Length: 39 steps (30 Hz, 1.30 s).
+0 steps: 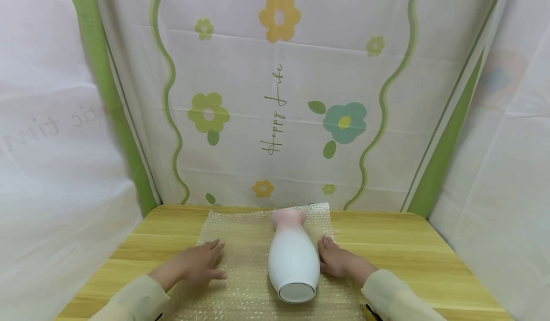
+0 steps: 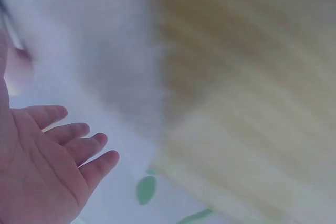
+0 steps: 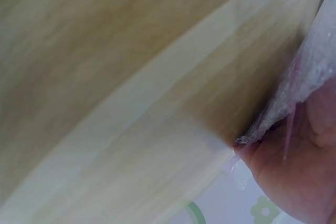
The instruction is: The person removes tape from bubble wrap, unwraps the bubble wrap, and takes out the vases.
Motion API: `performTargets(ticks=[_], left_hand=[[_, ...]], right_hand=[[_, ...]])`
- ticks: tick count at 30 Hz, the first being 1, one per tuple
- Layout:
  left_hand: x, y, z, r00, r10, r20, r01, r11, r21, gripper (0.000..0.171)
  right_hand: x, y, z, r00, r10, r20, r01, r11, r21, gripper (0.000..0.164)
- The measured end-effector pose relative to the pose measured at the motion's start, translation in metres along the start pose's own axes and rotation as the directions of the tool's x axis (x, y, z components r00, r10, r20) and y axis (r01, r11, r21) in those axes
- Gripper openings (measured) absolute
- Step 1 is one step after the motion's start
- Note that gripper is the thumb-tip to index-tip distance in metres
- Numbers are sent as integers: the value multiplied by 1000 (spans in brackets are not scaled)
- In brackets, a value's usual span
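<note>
A vase (image 1: 294,259), white with a pink neck, lies on its side on a sheet of bubble wrap (image 1: 245,263). Its round base faces me and its neck points to the far edge. Over the left part of the wrap is my left hand (image 1: 202,263), its fingers spread and nothing in them; the left wrist view shows that palm (image 2: 50,169) with loosely extended fingers. My right hand (image 1: 335,259) is close against the vase's right side, at the wrap's right border. In the right wrist view the wrap's edge (image 3: 286,98) touches this hand (image 3: 299,166); its fingertips are partly hidden.
A wooden table (image 1: 399,263) with rounded far corners lies beneath everything. Behind it hangs a white cloth (image 1: 240,72) printed with flowers, and pale cloth (image 1: 56,144) with green edging encloses both sides. The wrap reaches the table's far edge.
</note>
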<state>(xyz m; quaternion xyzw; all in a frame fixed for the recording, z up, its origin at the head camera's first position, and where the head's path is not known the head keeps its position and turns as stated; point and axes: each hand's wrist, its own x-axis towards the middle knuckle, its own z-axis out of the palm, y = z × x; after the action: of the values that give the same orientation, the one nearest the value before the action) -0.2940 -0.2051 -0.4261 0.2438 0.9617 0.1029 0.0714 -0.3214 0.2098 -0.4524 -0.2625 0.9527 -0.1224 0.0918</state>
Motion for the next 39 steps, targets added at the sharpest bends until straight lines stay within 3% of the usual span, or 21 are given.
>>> performTargets(ticks=[7,11,13,18,23,28,30,33,36,39], left_hand=[[29,20,-12,996,26,-91,-30,998,-47,80],[45,33,-9,986,46,-159,-68,988,-136,75],[53,41,-7,983,49,-176,-89,970,-224,72],[72,56,3,987,0,-160,-79,869,-488,70],[91,74,9,985,-112,-134,3,777,-630,77],[111,92,17,975,-197,-105,41,622,-782,81],[117,97,21,970,-222,-101,47,577,-816,78],[125,103,27,961,-261,-89,68,537,-841,69],[131,107,31,955,-286,-76,86,516,-852,60],[136,111,32,952,-301,-44,112,483,-869,64]], right_hand=[[2,1,1,1000,4,-2,-4,1000,-14,65],[1,0,1,1000,-6,-2,6,1000,-11,65],[0,0,0,1000,-2,-1,2,1000,-7,64],[-1,-2,-1,1000,6,-7,-6,1000,-10,64],[0,-2,-1,1000,11,-12,-11,1000,-11,64],[-1,-1,-2,1000,0,-7,0,1000,3,65],[-1,-1,-3,1000,-12,-1,12,1000,3,65],[-2,-2,-3,1000,-19,-1,19,1000,5,64],[-2,-3,-3,1000,-9,-5,9,1000,5,64],[-3,-3,-3,1000,8,-15,-7,1000,10,65]])
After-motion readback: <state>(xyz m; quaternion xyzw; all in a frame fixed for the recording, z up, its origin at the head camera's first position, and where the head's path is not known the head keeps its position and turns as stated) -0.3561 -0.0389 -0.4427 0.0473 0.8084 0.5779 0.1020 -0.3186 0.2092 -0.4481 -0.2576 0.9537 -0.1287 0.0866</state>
